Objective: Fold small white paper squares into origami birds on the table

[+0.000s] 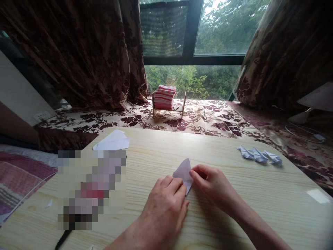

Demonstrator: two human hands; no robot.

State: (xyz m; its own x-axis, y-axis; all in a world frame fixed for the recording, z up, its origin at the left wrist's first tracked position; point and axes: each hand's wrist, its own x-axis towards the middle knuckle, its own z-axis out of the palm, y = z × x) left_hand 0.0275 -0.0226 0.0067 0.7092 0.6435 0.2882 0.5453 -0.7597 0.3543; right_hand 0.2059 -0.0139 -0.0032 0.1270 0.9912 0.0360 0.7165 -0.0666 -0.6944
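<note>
A small folded piece of white paper (184, 172) lies on the light wooden table (234, 201), near its middle. My left hand (165, 205) rests palm down with its fingers curled onto the paper's lower left edge. My right hand (212, 185) pinches the paper's right corner between thumb and fingers. Part of the paper is hidden under both hands.
Three folded white paper figures (258, 155) sit in a row at the table's right. Loose white sheets (112, 141) lie at the back left. A blurred patch covers the table's left. Behind, a small wooden rack with striped cloths (164, 98) stands on a floral-covered ledge below the window.
</note>
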